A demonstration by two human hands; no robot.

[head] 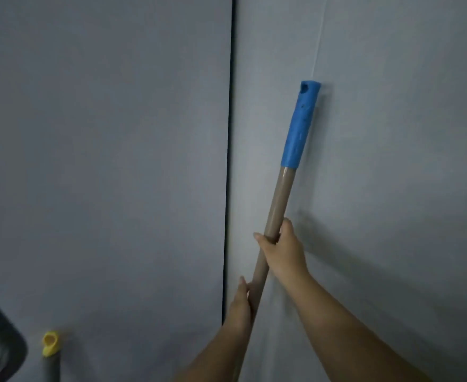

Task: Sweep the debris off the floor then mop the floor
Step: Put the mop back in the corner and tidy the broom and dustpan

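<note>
Pole (278,205): we see it tilted toward 1 o'clock, blue cap (300,125) touching the wall (392,133).
Right hand (280,249): grip wrapped round pole.
Left hand (242,301): grip on pole (lower down).
Yellow-capped handle (51,347): 7 o'clock.

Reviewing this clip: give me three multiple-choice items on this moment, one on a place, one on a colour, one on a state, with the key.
1. Where is the right hand on the handle?
A. above the left hand
B. below it
C. off the handle

2. What colour is the handle's end grip?
A. red
B. blue
C. green

3. How is the handle held?
A. by one hand
B. by both hands
C. by neither hand

Key: 1 A, the right hand grips higher up the tan shaft; 2 B, the cap is blue; 3 B, fingers of both hands curl round it.
</note>
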